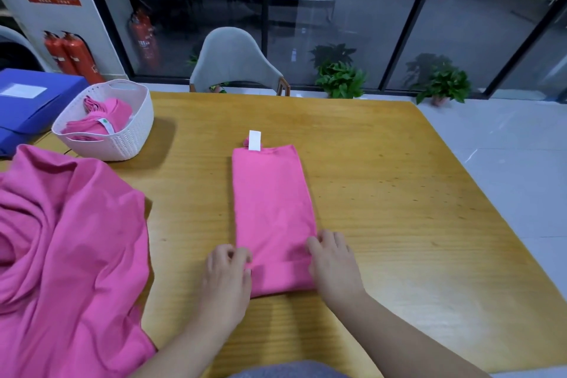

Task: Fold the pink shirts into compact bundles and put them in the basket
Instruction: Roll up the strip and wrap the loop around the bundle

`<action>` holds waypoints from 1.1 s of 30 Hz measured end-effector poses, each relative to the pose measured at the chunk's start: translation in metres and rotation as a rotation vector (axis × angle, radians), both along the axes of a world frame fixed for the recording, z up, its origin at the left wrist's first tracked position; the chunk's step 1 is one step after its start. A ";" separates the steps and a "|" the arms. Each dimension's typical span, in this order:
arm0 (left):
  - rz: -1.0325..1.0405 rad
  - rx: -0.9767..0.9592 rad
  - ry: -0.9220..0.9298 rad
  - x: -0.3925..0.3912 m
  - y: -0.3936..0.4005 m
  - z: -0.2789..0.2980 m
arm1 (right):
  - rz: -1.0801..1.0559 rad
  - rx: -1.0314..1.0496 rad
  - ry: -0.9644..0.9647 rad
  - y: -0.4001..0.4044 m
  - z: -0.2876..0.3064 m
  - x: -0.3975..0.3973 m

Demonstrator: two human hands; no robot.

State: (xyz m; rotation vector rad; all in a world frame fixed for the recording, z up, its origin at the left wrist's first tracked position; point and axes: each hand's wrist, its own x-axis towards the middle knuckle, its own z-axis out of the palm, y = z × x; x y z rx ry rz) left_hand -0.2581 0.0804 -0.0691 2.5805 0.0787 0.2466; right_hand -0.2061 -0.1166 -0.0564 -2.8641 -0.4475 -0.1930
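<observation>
Head view looks down on a wooden table (383,193) with a pink shirt (271,212) folded into a long narrow strip at its middle, running away from the person. A white tag (254,140) sticks out past the strip's far end. The near end has been turned over into a thick fold, and both hands are on it.

Left hand (227,273) sits at the strip's left edge, forearm coming up from the bottom of the frame, wrist straight. Its fingers are curled, and thumb and fingertips pinch the edge of the fold. Right hand (333,267) mirrors it at the strip's right edge, forearm angled in from the lower right, knuckles up. Its fingers bend down over the cloth's edge and grip it; the thumb is hidden beneath the hand.

Left of the strip, a loose pile of pink cloth (67,255) lies rumpled over the table's near-left corner, well apart from the hands. Beyond that pile, far left of the strip, stands a white basket (129,138) with pink bundles (101,120) already inside. A blue box (27,101) lies just beside the basket, further left. Past the strip's far end, a grey chair (236,61) faces the table, with potted plants (340,80) on the floor by the glass wall.
</observation>
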 end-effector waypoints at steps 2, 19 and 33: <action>-0.212 0.221 -0.116 0.002 0.001 -0.002 | 0.277 -0.094 -0.075 -0.007 -0.001 -0.006; -0.309 0.163 -0.011 0.007 0.011 0.000 | 0.315 -0.019 0.446 -0.011 0.022 0.011; -0.369 0.375 -0.245 0.017 0.006 -0.003 | 0.081 -0.162 0.185 0.015 0.021 0.034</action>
